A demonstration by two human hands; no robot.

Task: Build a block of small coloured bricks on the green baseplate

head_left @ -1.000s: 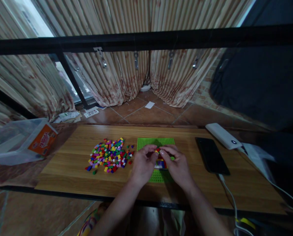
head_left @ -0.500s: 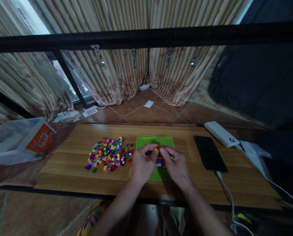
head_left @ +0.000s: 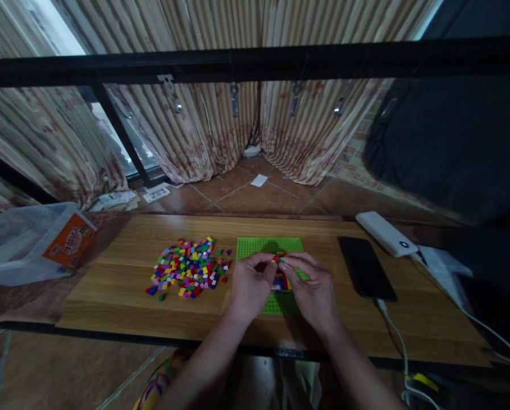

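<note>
Both hands are over a green studded baseplate (head_left: 248,245) on the wooden table. My left hand (head_left: 253,285) is closed, its thumb and fingers pinching small red and yellow toy bricks (head_left: 276,259). From the other side my right hand (head_left: 312,283) meets it, with thumb and forefinger closed on the same bricks. Below the fingertips, a low structure of blue, red and yellow bricks (head_left: 281,282) sits on the baseplate, partly hidden by the hands. To the left lies a loose pile of small coloured bricks (head_left: 190,265).
A black phone (head_left: 367,267) with a cable lies right of the baseplate, beside a white power bank (head_left: 386,233). A clear plastic bin (head_left: 24,242) with an orange label stands at the far left. A dark metal bar (head_left: 255,65) crosses beyond the table.
My right hand has shifted slightly to the right and its fingers have changed position around the bricks. The left hand stays nearly in place.
</note>
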